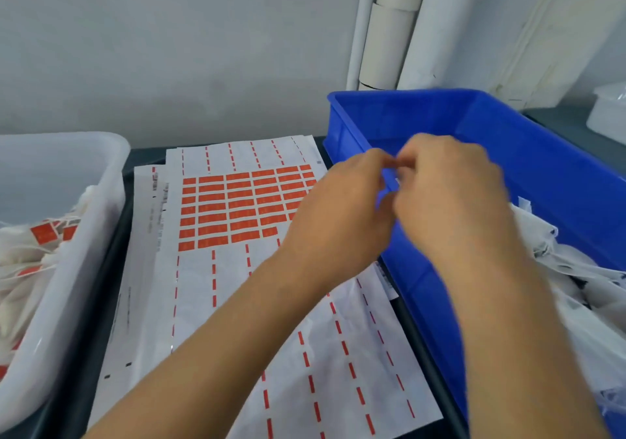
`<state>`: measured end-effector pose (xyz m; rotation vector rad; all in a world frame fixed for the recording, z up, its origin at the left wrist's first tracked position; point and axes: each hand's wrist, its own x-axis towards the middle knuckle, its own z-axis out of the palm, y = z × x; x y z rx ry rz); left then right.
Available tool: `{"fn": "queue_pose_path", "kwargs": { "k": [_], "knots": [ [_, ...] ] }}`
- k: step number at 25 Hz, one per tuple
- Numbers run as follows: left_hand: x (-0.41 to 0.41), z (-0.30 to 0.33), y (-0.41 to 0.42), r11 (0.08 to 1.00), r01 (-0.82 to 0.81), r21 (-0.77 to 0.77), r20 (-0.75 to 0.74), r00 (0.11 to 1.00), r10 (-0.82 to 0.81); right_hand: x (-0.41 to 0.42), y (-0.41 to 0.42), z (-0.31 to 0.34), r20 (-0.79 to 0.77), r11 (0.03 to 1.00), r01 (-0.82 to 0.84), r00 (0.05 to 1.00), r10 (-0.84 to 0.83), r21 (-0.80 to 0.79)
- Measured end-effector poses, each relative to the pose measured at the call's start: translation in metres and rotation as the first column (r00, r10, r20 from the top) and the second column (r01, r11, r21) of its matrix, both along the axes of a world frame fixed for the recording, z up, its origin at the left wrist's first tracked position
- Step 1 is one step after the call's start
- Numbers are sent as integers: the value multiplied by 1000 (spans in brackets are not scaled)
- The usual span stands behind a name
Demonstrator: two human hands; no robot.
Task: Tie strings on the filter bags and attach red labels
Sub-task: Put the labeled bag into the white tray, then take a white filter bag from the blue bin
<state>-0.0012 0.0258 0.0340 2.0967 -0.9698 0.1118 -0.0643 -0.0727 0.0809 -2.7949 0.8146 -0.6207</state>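
Both hands were blurred at 2 o'clock, so whatever was pinched between the fingertips [394, 164] could not be made out. The blue bin [555, 167] was cut off at 4 o'clock.

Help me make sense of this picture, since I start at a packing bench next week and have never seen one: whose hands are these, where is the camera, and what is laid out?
There is no machine here. A camera worn on the person's head looks down at their own left hand and right hand. The fingertips meet above the blue crate, apparently working something small, but motion blur hides what it is. The crate holds white filter bags. In the middle lies a sheet of red labels, partly used up. The white tub on the left holds bags that already carry labels.
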Motion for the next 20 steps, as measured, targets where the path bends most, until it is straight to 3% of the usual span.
{"fn": "queue_pose_path", "kwargs": {
  "k": [3, 5, 7, 11, 14, 17, 20],
  "knots": [
    [-9, 4, -23, 990, 96, 104, 124, 986, -108, -30, -31, 3, -226, 991, 134, 965, -130, 3],
    [-12, 0, -29, 980, 123, 158, 150, 978, -146, -34, -39, -4, -380, 974, 222, 906, -186, 53],
    [-14, -5, -30, 975, 130, 181, 142, 977, -157, -32, -45, -13, -442, 947, 304, 867, -231, 101],
    [-13, -9, -25, 979, 130, 158, 119, 982, -150, -22, -57, -23, -342, 898, 423, 867, -363, 119],
    [-14, -6, -23, 979, 137, 148, 121, 980, -156, -21, -57, -22, -324, 901, 417, 874, -362, 118],
    [-12, -6, -19, 987, 126, 99, 113, 984, -137, -22, -50, -11, -180, 945, 321, 935, -307, 58],
    [-6, -9, -11, 996, 90, -27, 28, 996, -90, -20, -35, 9, -26, 993, 114, 993, -115, -36]
  ]
}}
